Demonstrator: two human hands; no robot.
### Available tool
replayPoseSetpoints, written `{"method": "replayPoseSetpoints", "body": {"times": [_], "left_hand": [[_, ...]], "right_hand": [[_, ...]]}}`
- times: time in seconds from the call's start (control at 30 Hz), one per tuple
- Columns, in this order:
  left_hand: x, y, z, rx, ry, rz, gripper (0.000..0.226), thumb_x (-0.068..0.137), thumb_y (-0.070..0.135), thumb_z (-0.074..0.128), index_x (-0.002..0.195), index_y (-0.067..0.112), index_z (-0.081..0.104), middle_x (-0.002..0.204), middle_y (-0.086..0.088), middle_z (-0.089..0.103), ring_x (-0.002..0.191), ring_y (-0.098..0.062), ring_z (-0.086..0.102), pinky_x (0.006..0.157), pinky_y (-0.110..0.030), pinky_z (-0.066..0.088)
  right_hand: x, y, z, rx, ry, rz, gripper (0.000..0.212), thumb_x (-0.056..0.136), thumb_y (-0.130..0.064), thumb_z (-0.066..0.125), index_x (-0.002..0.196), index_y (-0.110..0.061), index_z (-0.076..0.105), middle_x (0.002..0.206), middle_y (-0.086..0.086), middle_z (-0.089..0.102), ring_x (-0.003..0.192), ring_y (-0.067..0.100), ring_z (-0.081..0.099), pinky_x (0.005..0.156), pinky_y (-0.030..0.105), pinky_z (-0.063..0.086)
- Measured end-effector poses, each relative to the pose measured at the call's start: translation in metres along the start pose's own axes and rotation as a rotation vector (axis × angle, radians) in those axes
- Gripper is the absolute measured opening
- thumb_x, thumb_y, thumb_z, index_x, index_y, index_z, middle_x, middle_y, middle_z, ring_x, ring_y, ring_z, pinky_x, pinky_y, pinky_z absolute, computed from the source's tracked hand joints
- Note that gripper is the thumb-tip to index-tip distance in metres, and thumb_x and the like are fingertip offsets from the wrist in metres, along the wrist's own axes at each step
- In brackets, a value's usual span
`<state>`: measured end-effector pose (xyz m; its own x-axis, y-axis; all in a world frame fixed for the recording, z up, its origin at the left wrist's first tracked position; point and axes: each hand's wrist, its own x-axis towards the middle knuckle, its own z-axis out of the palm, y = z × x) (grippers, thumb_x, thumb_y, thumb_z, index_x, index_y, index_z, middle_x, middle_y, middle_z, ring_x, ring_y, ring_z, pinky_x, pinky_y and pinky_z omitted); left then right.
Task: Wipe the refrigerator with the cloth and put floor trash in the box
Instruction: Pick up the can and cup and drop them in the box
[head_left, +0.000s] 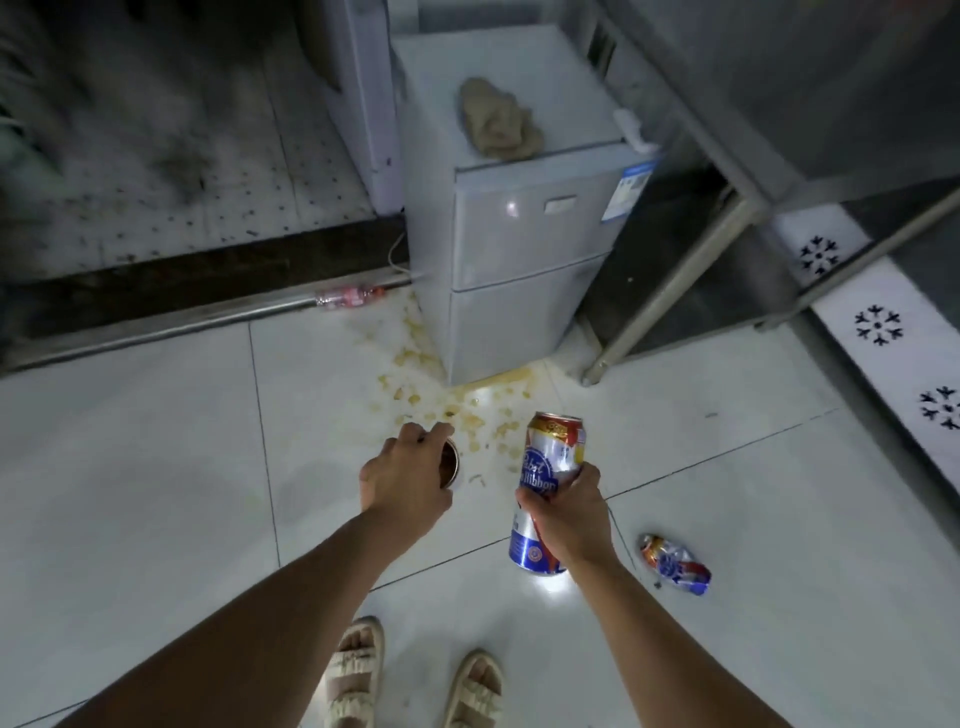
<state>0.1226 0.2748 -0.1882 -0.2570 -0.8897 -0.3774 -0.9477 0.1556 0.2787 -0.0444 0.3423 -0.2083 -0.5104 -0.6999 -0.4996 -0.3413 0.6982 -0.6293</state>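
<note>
Right hand (569, 514): wrapped round tall beer can (545, 488), light, dentable, hold mid-body.
Left hand (408, 478): grips small tin (451, 464) by rim.

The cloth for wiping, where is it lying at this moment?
In the head view the cloth lies crumpled on top of the small refrigerator, upper centre, beyond both hands.

A crumpled beige cloth (500, 123) lies on the small white refrigerator (519, 249). A crushed can (675, 565) lies on the floor; another can (548, 488) is held upright.
</note>
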Motion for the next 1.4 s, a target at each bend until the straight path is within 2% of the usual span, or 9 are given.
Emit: {"method": "replayPoseSetpoints", "body": {"times": [0.2, 0.47, 0.57, 0.7, 0.77, 0.93, 1.13, 1.27, 1.4], "left_hand": [[-0.052, 0.042, -0.072, -0.001, 0.024, 0.076, 0.069, 0.075, 0.032, 0.069, 0.134, 0.036, 0.034, 0.127, 0.0, 0.049, 0.112, -0.022, 0.054, 0.077, -0.033, 0.045], [-0.113, 0.084, -0.131, 0.009, 0.011, 0.279, 0.069, 0.073, 0.035, 0.071, 0.133, 0.032, 0.036, 0.125, 0.0, 0.05, 0.111, -0.022, 0.054, 0.082, -0.035, 0.047], [-0.137, 0.093, -0.144, 0.01, 0.007, 0.395, 0.066, 0.071, 0.038, 0.072, 0.128, 0.033, 0.04, 0.119, 0.0, 0.052, 0.105, -0.022, 0.057, 0.078, -0.032, 0.047], [-0.171, 0.11, -0.159, 0.016, 0.044, 0.562, 0.058, 0.075, 0.048, 0.067, 0.125, 0.034, 0.041, 0.117, 0.001, 0.052, 0.103, -0.021, 0.057, 0.076, -0.029, 0.042], [-0.188, 0.123, -0.164, 0.018, 0.037, 0.644, 0.054, 0.074, 0.045, 0.068, 0.12, 0.033, 0.042, 0.116, 0.001, 0.053, 0.102, -0.021, 0.057, 0.076, -0.029, 0.041], [-0.237, 0.169, -0.164, 0.057, 0.019, 0.844, 0.062, 0.073, 0.046, 0.069, 0.127, 0.035, 0.041, 0.123, 0.004, 0.053, 0.108, -0.021, 0.055, 0.079, -0.03, 0.042], [-0.315, 0.24, -0.138, 0.096, -0.012, 1.081, 0.063, 0.071, 0.05, 0.069, 0.125, 0.035, 0.041, 0.115, 0.003, 0.055, 0.102, -0.02, 0.056, 0.077, -0.029, 0.042], [-0.389, 0.294, -0.111, 0.126, -0.02, 1.208, 0.059, 0.068, 0.042, 0.073, 0.118, 0.036, 0.043, 0.112, 0.007, 0.055, 0.098, -0.019, 0.056, 0.072, -0.026, 0.035], [-0.479, 0.345, -0.071, 0.103, -0.071, 1.31, 0.058, 0.066, 0.041, 0.072, 0.118, 0.036, 0.047, 0.114, 0.008, 0.058, 0.103, -0.019, 0.057, 0.075, -0.027, 0.038]], "right_hand": [[-0.068, -0.029, -0.075, -0.003, 0.084, -0.084, 0.065, 0.074, -0.031, 0.076, 0.12, -0.01, 0.036, 0.11, 0.002, 0.056, 0.094, 0.018, 0.06, 0.07, 0.022, 0.044], [-0.157, -0.039, -0.129, 0.096, 0.25, 0.013, 0.056, 0.073, -0.032, 0.075, 0.107, -0.021, 0.033, 0.103, -0.005, 0.054, 0.084, 0.01, 0.055, 0.064, 0.018, 0.044], [-0.195, -0.039, -0.141, 0.182, 0.335, 0.072, 0.053, 0.075, -0.029, 0.075, 0.107, -0.023, 0.033, 0.101, -0.007, 0.052, 0.085, 0.011, 0.055, 0.068, 0.023, 0.048], [-0.251, -0.035, -0.159, 0.276, 0.461, 0.132, 0.06, 0.075, -0.024, 0.075, 0.121, -0.017, 0.037, 0.112, 0.0, 0.055, 0.1, 0.02, 0.059, 0.083, 0.035, 0.052], [-0.28, -0.027, -0.171, 0.311, 0.53, 0.163, 0.059, 0.076, -0.025, 0.075, 0.12, -0.017, 0.037, 0.115, 0.002, 0.056, 0.104, 0.023, 0.059, 0.084, 0.036, 0.052], [-0.35, 0.007, -0.204, 0.374, 0.701, 0.229, 0.057, 0.075, -0.026, 0.076, 0.116, -0.017, 0.037, 0.116, 0.004, 0.057, 0.1, 0.022, 0.06, 0.075, 0.03, 0.05], [-0.44, 0.073, -0.243, 0.409, 0.918, 0.321, 0.055, 0.074, -0.029, 0.076, 0.108, -0.02, 0.035, 0.108, 0.001, 0.056, 0.086, 0.015, 0.052, 0.066, 0.026, 0.044], [-0.508, 0.133, -0.27, 0.451, 1.042, 0.399, 0.055, 0.074, -0.03, 0.076, 0.111, -0.017, 0.037, 0.112, 0.004, 0.056, 0.093, 0.019, 0.056, 0.071, 0.028, 0.048], [-0.582, 0.201, -0.296, 0.486, 1.164, 0.44, 0.056, 0.074, -0.03, 0.076, 0.112, -0.018, 0.038, 0.115, 0.004, 0.057, 0.097, 0.02, 0.057, 0.074, 0.03, 0.05]]}}
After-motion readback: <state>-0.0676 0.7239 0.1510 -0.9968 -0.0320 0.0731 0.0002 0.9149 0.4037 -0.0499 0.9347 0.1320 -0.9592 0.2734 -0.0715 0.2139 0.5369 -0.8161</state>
